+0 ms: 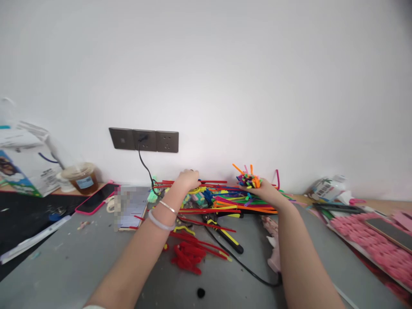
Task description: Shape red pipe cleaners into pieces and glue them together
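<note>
Near the wall, my right hand (262,189) is closed around a bundle of many-coloured pipe cleaners (249,180), their ends sticking up toward the wall. My left hand (189,179) reaches to the back of the pile, knuckles up. Its fingers are turned away, so their grip is hidden. Between and below both hands lie loose pipe cleaners (247,206) in red, orange, purple and green. Yellow-and-black pliers (225,236) rest in front of them. Closer to me is a twisted red pipe-cleaner piece (188,257), with a small black pompom (201,293) nearby.
A pink hot glue gun (274,253) lies beside my right forearm, its black cord crossing the grey mat (80,262). On the left are a phone (98,199) and a lidded drink cup (85,180). Pink knitted material (363,240) lies at right; sockets (143,140) are on the wall.
</note>
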`<state>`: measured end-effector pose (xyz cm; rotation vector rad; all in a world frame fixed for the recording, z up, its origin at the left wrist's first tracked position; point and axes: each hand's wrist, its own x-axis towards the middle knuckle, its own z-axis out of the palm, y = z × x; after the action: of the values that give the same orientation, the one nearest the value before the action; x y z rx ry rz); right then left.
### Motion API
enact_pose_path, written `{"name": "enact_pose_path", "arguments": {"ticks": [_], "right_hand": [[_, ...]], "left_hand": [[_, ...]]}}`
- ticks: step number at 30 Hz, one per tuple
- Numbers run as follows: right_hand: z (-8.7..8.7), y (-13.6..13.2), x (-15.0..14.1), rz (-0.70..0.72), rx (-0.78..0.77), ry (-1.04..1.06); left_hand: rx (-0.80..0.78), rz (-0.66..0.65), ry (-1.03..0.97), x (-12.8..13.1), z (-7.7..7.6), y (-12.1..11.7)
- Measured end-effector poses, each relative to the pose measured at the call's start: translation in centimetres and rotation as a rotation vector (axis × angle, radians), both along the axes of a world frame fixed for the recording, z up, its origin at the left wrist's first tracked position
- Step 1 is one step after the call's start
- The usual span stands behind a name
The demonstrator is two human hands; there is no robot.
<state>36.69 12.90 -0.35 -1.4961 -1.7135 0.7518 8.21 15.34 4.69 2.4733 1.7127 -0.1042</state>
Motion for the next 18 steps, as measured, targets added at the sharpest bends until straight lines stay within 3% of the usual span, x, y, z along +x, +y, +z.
{"name": "enact_pose_path", "arguments": {"ticks": [8,13,18], "right_hand": [[0.0,0.0,0.1,-0.004,0.007,0.022],[0.5,-0.3,0.0,-0.027,0.021,0.035],[0.0,0.4,-0.1,-0.051,0.104,-0.052]], "left_hand": [[-0.159,-0.061,0.105,1.7,-0.4,1.5],[-0.042,-0.095,0.031,1.0,-1.0,1.7],[0.074,-0.101,-0.082,-0.7,0.4,1.1]]}}
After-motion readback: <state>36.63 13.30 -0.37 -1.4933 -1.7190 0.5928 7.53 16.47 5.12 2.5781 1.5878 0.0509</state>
